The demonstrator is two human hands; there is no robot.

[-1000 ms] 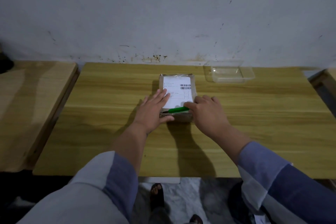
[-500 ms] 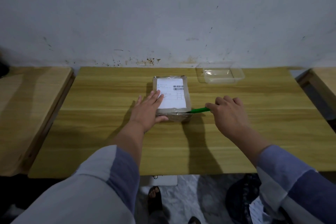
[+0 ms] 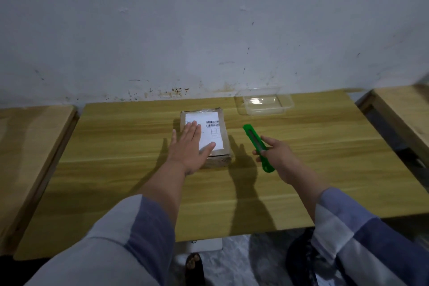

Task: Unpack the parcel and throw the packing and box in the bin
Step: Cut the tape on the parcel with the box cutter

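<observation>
A small brown cardboard parcel [image 3: 221, 131] with a white shipping label lies flat in the middle of the wooden table [image 3: 313, 169]. My left hand [image 3: 189, 146] rests flat on its top, fingers spread, pressing on the label. My right hand [image 3: 279, 154] is to the right of the parcel, apart from it, and grips a green utility knife [image 3: 255, 144] raised above the table with its tip pointing away from me. No bin is in view.
A clear plastic tray [image 3: 264, 102] sits at the back right of the table by the white wall. Other wooden tables stand at the left [image 3: 30, 146] and right [image 3: 404, 114]. Below the front edge are floor tiles and a sandalled foot [image 3: 193, 264].
My right hand drew the green knife away from the parcel's front edge to the right and lifted it, turning it to point away. My left hand slid further onto the label.
</observation>
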